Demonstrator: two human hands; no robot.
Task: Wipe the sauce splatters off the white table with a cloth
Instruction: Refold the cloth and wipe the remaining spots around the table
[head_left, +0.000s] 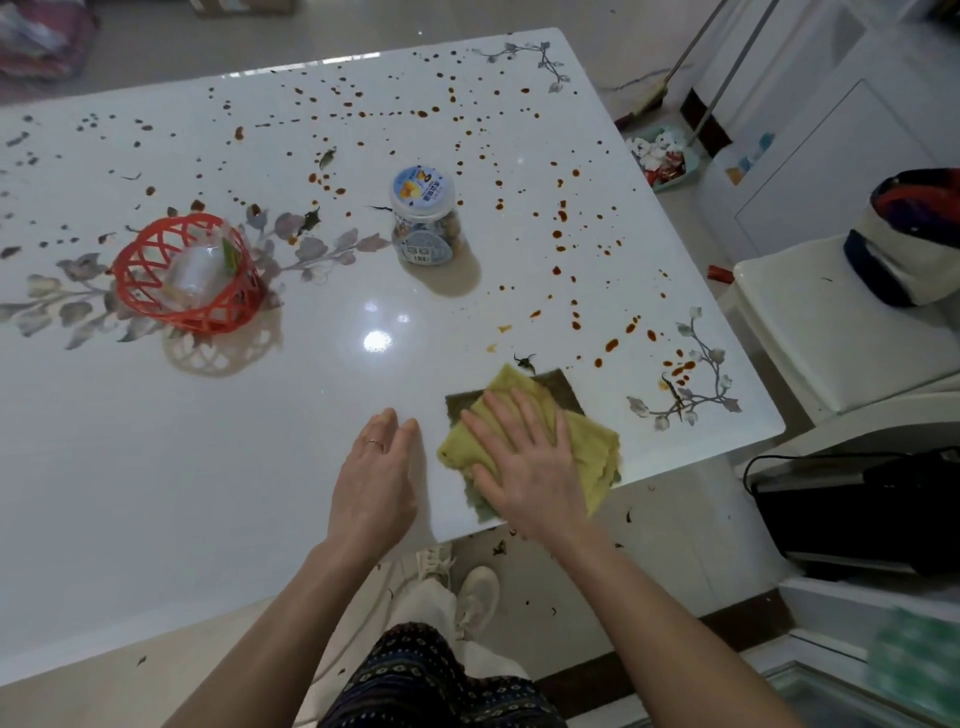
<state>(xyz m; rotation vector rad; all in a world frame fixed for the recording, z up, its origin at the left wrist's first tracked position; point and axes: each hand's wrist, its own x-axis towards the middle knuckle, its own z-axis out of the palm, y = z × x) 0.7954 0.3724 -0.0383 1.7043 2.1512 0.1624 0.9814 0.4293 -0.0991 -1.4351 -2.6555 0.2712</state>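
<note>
A yellow-green cloth (587, 441) lies flat near the front right edge of the white table (208, 467). My right hand (524, 462) presses down on it with the fingers spread. My left hand (376, 478) rests flat on the bare table just left of the cloth, holding nothing. Reddish-brown sauce splatters (558, 234) dot the far half and the right side of the table, the nearest ones just beyond the cloth. A few dark leafy scraps lie among them.
A red plastic basket (156, 296) with a clear cup in it stands at mid left. A lidded snack jar (423, 218) stands in the middle. A white chair (810, 322) with a bag is to the right, a dustpan and broom beyond.
</note>
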